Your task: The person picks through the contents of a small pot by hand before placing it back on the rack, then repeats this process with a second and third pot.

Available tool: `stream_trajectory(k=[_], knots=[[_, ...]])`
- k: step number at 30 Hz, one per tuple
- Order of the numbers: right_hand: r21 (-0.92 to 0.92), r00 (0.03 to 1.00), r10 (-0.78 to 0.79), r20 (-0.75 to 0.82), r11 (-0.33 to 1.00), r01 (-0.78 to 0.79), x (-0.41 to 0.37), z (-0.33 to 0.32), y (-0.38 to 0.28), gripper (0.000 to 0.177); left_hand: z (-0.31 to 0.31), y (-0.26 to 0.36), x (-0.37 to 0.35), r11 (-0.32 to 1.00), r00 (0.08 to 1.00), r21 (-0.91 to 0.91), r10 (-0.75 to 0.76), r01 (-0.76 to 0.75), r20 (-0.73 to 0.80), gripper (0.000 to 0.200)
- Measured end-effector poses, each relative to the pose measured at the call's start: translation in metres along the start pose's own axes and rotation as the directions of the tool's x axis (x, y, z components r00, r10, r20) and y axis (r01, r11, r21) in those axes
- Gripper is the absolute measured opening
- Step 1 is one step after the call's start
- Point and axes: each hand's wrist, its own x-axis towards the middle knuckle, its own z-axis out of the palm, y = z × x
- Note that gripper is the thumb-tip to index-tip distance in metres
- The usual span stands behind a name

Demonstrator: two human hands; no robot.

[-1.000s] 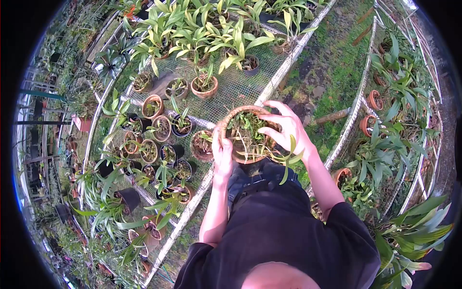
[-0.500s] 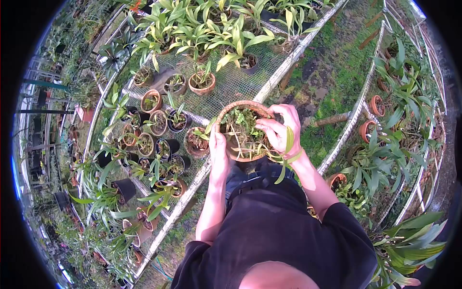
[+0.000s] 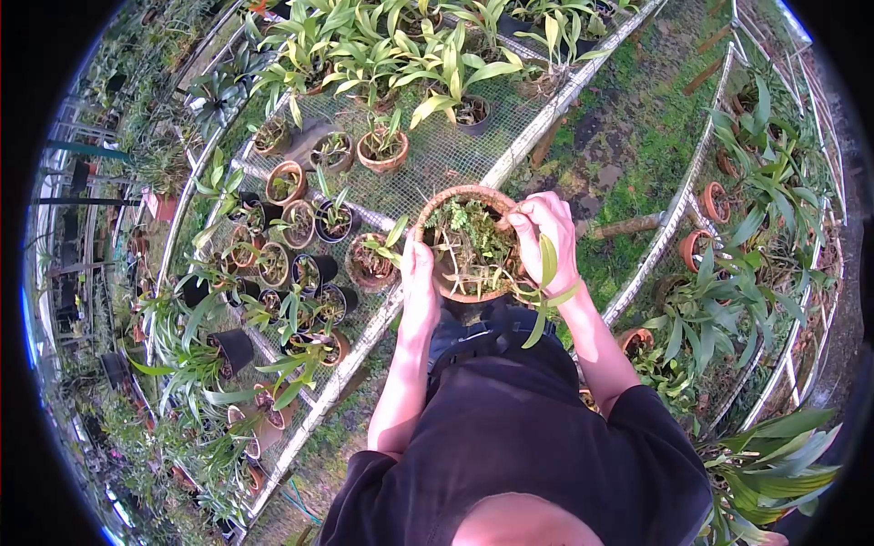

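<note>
A round clay pot point(image 3: 462, 193) is held up in front of my body, with green weeds and small ferns point(image 3: 466, 223) and pale, dry stems inside it. My left hand point(image 3: 420, 282) grips the pot's left side, its fingers against the outer wall. At the upper right rim is my right hand point(image 3: 544, 235), thumb and fingers pinched together; anything between the fingertips is too small to make out. Long green leaves point(image 3: 547, 261) hang over the pot's right side beside my right wrist.
A wire mesh bench point(image 3: 437, 168) with a pale frame holds several potted plants at left and top. Another bench with potted plants point(image 3: 706, 296) runs along the right. Mossy ground point(image 3: 628, 136) shows between them. A large leafy plant point(image 3: 774, 473) is at lower right.
My right hand has moved up from over the plants inside the pot to its upper right rim, and its fingers have closed together. The pot has shifted slightly right.
</note>
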Motion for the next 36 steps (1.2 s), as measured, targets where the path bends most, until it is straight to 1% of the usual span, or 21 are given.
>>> stream_trajectory(k=[2, 3, 5, 6, 9, 10, 11, 12, 13, 14, 16, 17, 18, 19, 20, 22, 23, 26, 30, 34, 36], knots=[[0.020, 0.998, 0.038, 0.044, 0.999, -0.039, 0.000, -0.001, 0.007, 0.018, 0.003, 0.005, -0.001, 1.000, 1.000, -0.014, -0.001, 0.001, 0.001, 0.067], [0.044, 0.999, 0.008, 0.037, 0.999, -0.010, 0.001, -0.001, 0.010, 0.021, 0.006, 0.009, -0.002, 1.000, 1.000, -0.022, -0.002, 0.002, 0.002, 0.065], [0.261, 0.972, 0.215, 0.099, 0.937, -0.233, 0.000, -0.004, 0.011, 0.022, 0.008, 0.015, -0.003, 0.994, 0.999, -0.104, -0.040, 0.042, 0.028, 0.061], [0.303, 0.957, 0.262, 0.126, 0.908, -0.289, 0.001, -0.007, 0.010, 0.021, 0.007, 0.017, -0.004, 0.988, 0.997, -0.144, -0.058, 0.064, 0.042, 0.060], [0.218, 0.971, 0.225, 0.079, 0.947, -0.238, 0.005, -0.021, 0.014, 0.018, 0.012, 0.023, -0.005, 0.976, 0.999, -0.209, -0.054, 0.054, 0.008, 0.055], [0.277, 0.986, 0.168, -0.012, 0.948, -0.158, 0.008, -0.023, 0.016, 0.016, 0.013, 0.026, -0.005, 0.971, 0.999, -0.234, -0.054, 0.052, -0.003, 0.055], [0.320, 0.970, 0.241, -0.022, 0.921, -0.221, 0.006, -0.028, 0.023, 0.014, 0.011, 0.024, -0.005, 0.985, 0.999, -0.169, -0.042, 0.037, -0.026, 0.063], [0.147, 0.965, 0.259, -0.034, 0.957, -0.252, 0.010, -0.038, 0.019, 0.013, 0.009, 0.023, -0.004, 0.989, 0.999, -0.144, -0.034, 0.029, -0.030, 0.061], [-0.184, 0.994, 0.090, -0.058, 0.978, -0.099, 0.014, -0.049, 0.015, 0.015, 0.005, 0.023, -0.004, 0.993, 0.999, -0.119, -0.025, 0.021, -0.035, 0.058], [-0.493, 0.996, -0.082, -0.025, 0.868, 0.059, 0.016, -0.054, 0.011, 0.017, 0.001, 0.023, -0.003, 0.995, 0.999, -0.094, -0.017, 0.013, -0.040, 0.056], [-0.145, 0.998, 0.035, 0.053, 0.989, -0.027, 0.012, -0.050, 0.007, 0.021, -0.007, 0.017, -0.002, 0.999, 0.998, -0.038, -0.040, 0.038, -0.051, 0.065], [0.035, 0.991, 0.083, 0.107, 0.996, -0.088, 0.011, -0.047, 0.004, 0.022, -0.009, 0.013, -0.001, 0.999, 0.997, -0.024, -0.034, 0.033, -0.066, 0.068], [0.069, 0.990, -0.007, 0.139, 0.998, -0.003, 0.012, -0.043, 0.000, 0.024, -0.009, 0.012, 0.000, 1.000, 0.996, -0.009, -0.029, 0.028, -0.078, 0.071], [0.080, 0.974, -0.028, 0.224, 0.997, 0.011, 0.013, -0.039, 0.001, 0.025, -0.010, 0.012, 0.001, 0.999, 0.999, -0.016, -0.030, 0.029, -0.044, 0.077], [0.092, 0.951, -0.053, 0.306, 0.995, 0.026, 0.014, -0.034, 0.001, 0.026, -0.008, 0.013, 0.001, 1.000, 0.998, 0.006, -0.026, 0.026, -0.050, 0.077], [0.024, 0.928, -0.074, 0.364, 0.997, 0.070, 0.016, -0.029, -0.004, 0.027, 0.001, 0.020, -0.001, 0.999, 0.998, 0.049, -0.019, 0.022, -0.064, 0.075], [0.000, 0.923, -0.108, 0.369, 0.993, 0.116, 0.018, -0.027, -0.007, 0.024, -0.007, 0.010, 0.003, 0.996, 0.999, 0.085, 0.027, -0.024, -0.034, 0.075], [-0.034, 0.912, -0.233, 0.337, 0.965, 0.259, 0.014, -0.023, -0.006, 0.020, 0.002, 0.026, 0.000, 0.997, 0.998, -0.049, -0.058, 0.057, -0.021, 0.072], [-0.048, 0.854, -0.401, 0.330, 0.897, 0.440, 0.009, -0.015, -0.003, 0.024, -0.009, 0.028, 0.003, 0.993, 0.993, 0.016, -0.114, 0.115, -0.038, 0.063], [-0.011, 0.860, -0.383, 0.337, 0.912, 0.410, 0.007, -0.013, -0.002, 0.011, -0.010, 0.028, 0.002, 0.994, 0.994, 0.018, -0.105, 0.106, -0.034, 0.057], [0.017, 0.884, -0.332, 0.328, 0.938, 0.346, 0.008, -0.013, -0.004, 0.008, -0.011, 0.027, 0.001, 0.994, 0.994, 0.014, -0.111, 0.111, -0.022, 0.056]])
